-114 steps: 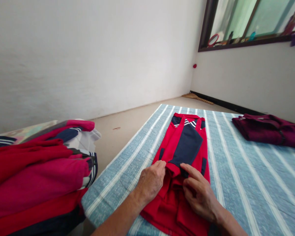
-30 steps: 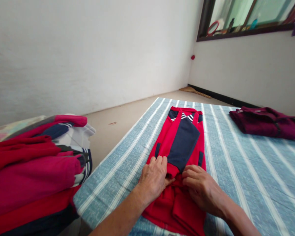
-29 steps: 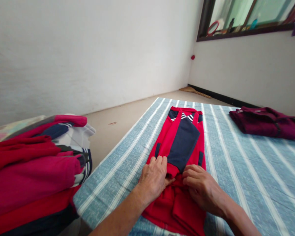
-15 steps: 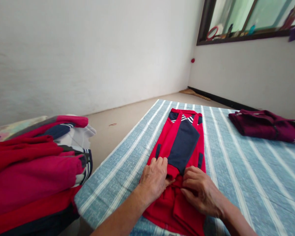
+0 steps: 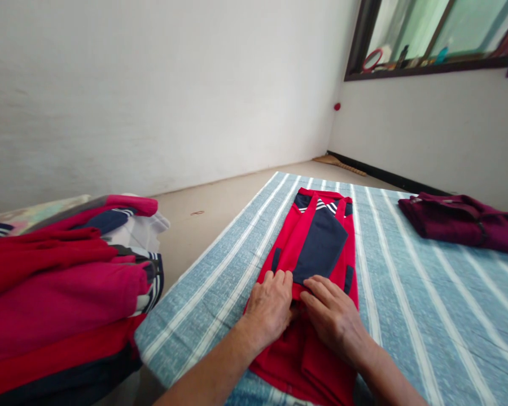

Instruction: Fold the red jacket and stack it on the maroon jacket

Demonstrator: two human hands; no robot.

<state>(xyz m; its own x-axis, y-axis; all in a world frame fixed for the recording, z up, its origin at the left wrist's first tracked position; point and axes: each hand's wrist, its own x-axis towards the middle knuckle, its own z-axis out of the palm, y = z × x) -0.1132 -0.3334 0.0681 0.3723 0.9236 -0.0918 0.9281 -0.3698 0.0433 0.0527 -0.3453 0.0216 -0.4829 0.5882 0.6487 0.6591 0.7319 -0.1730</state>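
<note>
Folding looks partway: jacket [image 5: 319, 259] sleeves laid in, lower end [image 5: 298, 361] not yet flat, left hand [image 5: 271, 307] pinching cuff [image 5: 297, 291], right hand [image 5: 337, 320] loosely spread on it.

Garment [image 5: 323, 251] on cloth [image 5: 406, 316], heap [image 5: 59, 299] left

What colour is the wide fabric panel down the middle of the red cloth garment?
The wide fabric panel is dark navy, shown best in the head view.

On a flat blue cloth with white stripes [image 5: 224, 270], the left hand [image 5: 270, 306] grips a folded red-and-navy fabric garment [image 5: 322, 248], the right hand [image 5: 334, 316] lies over it, and a folded maroon garment [image 5: 457, 224] sits well apart.
</note>
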